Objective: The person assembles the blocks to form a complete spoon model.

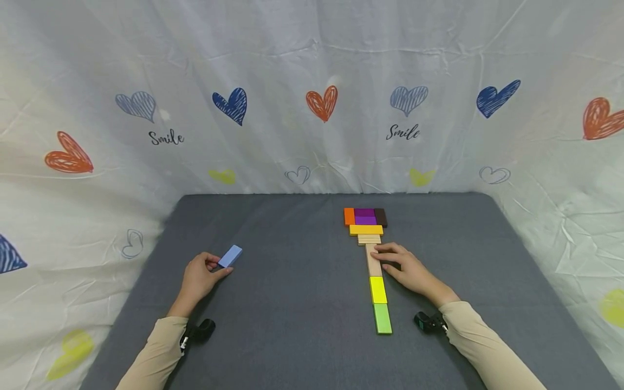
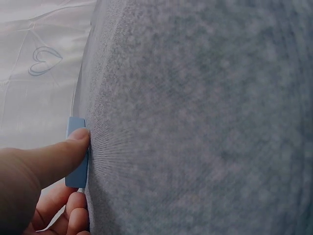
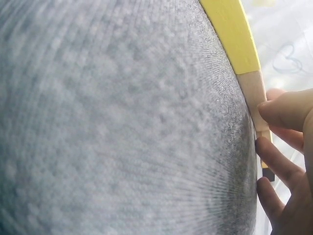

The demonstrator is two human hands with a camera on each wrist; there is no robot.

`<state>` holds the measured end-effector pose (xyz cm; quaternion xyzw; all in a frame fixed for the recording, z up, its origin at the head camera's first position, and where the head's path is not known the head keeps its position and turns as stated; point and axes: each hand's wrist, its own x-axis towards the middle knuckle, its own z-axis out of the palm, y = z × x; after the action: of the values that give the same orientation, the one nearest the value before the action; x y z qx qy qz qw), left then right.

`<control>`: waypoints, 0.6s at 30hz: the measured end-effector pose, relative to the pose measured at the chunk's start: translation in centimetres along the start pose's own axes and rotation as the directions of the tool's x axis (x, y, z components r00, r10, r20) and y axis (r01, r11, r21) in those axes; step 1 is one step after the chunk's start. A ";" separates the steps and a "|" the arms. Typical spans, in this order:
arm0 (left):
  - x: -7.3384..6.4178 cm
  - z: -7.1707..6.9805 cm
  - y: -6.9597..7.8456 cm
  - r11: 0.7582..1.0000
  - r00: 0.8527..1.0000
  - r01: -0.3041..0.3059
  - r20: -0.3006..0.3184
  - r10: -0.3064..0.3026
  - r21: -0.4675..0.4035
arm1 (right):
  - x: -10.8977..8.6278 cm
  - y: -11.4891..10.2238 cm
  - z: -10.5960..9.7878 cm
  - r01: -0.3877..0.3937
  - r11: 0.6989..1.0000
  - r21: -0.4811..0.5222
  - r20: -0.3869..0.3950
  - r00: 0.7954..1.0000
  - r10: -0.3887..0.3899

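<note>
At the left of the table my left hand (image 1: 197, 279) pinches a light blue block (image 1: 230, 256) between thumb and fingers. In the left wrist view the thumb (image 2: 73, 147) lies across that blue block (image 2: 76, 171), with other fingers below it. My right hand (image 1: 409, 268) rests at a plain wooden block (image 1: 374, 266) in a row. Two of its fingertips touch that block's top, and the thumb is at its right edge. The right wrist view has the thumb (image 3: 279, 112) against the wooden block (image 3: 253, 90) and other fingertips down near the cloth.
Below the wooden block lie a yellow block (image 1: 378, 290) and a green block (image 1: 382, 318). Above it are thin wooden strips (image 1: 369, 239), an amber block (image 1: 366, 230), an orange block (image 1: 349, 216), purple blocks (image 1: 364, 213) and a dark block (image 1: 381, 218). A heart-printed curtain (image 1: 278, 141) surrounds the grey table (image 1: 292, 314).
</note>
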<state>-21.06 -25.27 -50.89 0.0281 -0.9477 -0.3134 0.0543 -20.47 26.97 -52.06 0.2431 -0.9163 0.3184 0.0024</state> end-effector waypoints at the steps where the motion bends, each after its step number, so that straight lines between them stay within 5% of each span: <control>1: 0.0 0.0 -0.1 1.000 1.000 0.001 -0.005 -0.001 -0.002 | 0.0 0.0 0.0 0.005 1.000 0.001 -0.002 1.000 -0.005; 18: 0.5 0.3 0.4 0.998 0.998 -0.006 -0.068 0.002 -0.058 | 0.2 0.0 0.1 0.009 1.000 -0.014 -0.004 1.000 -0.009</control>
<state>-21.55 -24.81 -50.81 0.0355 -0.9358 -0.3395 0.0880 -20.64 26.88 -52.12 0.2468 -0.9173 0.3125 0.0072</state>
